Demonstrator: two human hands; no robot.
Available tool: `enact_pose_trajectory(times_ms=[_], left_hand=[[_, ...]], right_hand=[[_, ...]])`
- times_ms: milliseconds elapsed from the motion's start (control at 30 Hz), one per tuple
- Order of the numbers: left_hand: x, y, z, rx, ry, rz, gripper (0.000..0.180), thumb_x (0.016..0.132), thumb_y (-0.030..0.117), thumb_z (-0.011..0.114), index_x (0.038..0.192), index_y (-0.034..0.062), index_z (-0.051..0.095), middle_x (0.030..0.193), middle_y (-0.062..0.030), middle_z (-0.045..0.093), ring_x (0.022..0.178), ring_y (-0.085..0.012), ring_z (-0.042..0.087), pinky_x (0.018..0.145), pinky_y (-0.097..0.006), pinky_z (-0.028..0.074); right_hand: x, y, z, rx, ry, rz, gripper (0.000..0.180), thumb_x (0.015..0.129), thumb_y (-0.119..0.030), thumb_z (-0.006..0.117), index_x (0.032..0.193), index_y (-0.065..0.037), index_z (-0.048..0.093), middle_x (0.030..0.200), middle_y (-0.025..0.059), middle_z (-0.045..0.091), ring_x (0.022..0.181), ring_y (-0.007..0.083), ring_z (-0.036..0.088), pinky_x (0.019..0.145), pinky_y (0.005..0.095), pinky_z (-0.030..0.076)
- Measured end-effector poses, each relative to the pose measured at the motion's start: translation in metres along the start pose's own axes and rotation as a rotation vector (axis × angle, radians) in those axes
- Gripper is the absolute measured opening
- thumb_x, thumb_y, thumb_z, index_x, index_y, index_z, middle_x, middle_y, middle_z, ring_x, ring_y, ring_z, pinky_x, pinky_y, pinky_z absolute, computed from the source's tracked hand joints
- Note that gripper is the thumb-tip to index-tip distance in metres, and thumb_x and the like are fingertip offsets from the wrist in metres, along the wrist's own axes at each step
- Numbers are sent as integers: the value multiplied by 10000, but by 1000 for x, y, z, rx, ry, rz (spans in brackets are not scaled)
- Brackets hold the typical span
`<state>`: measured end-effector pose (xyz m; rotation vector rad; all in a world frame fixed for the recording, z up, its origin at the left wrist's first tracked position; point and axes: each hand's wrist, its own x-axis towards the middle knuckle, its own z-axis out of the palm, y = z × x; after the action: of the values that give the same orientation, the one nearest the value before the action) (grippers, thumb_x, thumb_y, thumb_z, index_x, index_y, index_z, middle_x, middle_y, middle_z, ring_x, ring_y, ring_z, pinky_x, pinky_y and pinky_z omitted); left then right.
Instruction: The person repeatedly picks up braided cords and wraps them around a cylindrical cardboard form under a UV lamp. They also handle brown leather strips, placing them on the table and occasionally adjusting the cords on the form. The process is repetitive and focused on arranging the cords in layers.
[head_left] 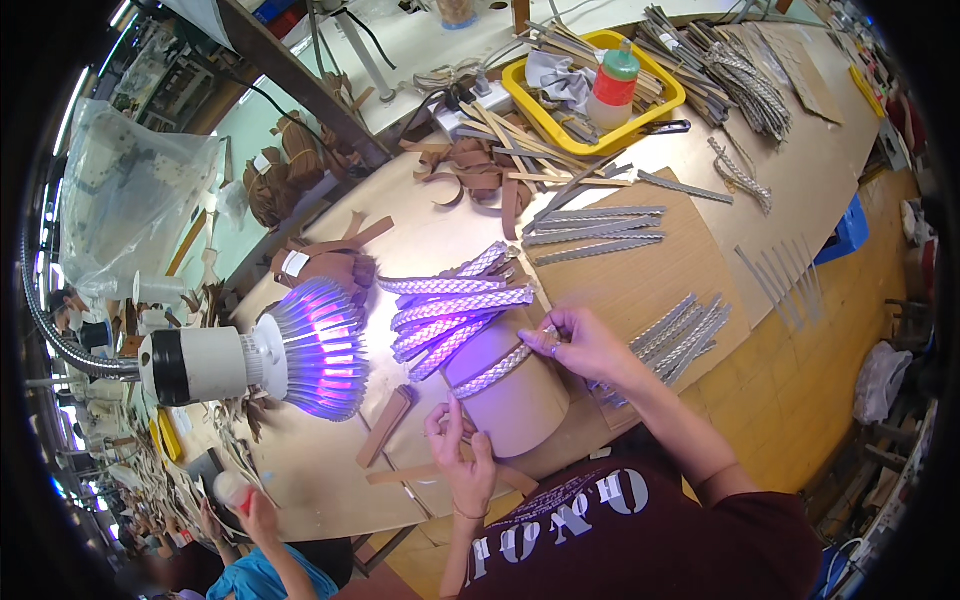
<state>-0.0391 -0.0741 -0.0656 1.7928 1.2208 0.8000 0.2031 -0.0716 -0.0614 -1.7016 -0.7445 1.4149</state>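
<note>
A person's right hand (585, 343) pinches one end of a braided strip (497, 368) between thumb and fingertips, while the left hand (462, 455) pinches its other end low against the side of a tan cardboard cylinder (515, 400). The silvery braid lies stretched in a curve over the cylinder's upper edge, which stands on a pale wooden worktop (320, 470) close to the person's dark red shirt.

Just beyond the cylinder, a fan of further braided strips (455, 305) lies spread on the worktop, tinted violet by a lamp head (315, 348) that glows purple on a flexible metal arm at the left. A brown leather piece (387, 425) lies flat beside the left hand. To the right of the right hand a bundle of narrow grey strips (685, 330) rests on a sheet of brown cardboard (640, 280), with more flat grey strips (595, 232) laid in rows farther back.

At the far side of the worktop a yellow tray (668, 97) holds a plastic bottle (615, 82) with a red label and green top among loose strips. Brown leather offcuts (470, 170) are heaped near it. At the lower left, another person's hand (245, 500) holds a small object that is too blurred to make out.
</note>
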Motion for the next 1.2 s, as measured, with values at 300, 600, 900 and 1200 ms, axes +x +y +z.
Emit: enact_pose_trajectory(times_ms=[300,600,900,1200], left_hand=[[1,-5,4,-52,-26,49,517,974,247,536,1424,-4,491,1182,-133,450,875,-168,466,799,-314,421],[2,-17,1,-101,9,30,470,969,195,556,1382,-28,528,1202,-113,439,882,-146,482,810,-290,425],[15,6,-8,-148,442,195,526,976,313,569,1366,-34,505,1309,-153,440,1007,-186,517,887,-336,449],[57,30,-2,369,14,300,747,984,536,446,1527,39,321,1599,-249,189,1489,-409,160,1188,-520,103]], right_hand=[[-4,18,28,434,148,71,215,976,-300,645,972,-109,546,638,-84,511,519,4,404,436,191,274],[-14,17,30,465,225,27,236,1002,-293,602,988,-58,603,690,-43,563,534,21,441,477,190,334],[-32,-15,1,784,21,-80,156,1013,-194,564,951,-56,605,740,39,626,563,94,572,498,211,475],[6,-19,9,879,77,-27,155,991,-185,607,986,-33,578,823,65,644,596,91,596,523,204,533]])
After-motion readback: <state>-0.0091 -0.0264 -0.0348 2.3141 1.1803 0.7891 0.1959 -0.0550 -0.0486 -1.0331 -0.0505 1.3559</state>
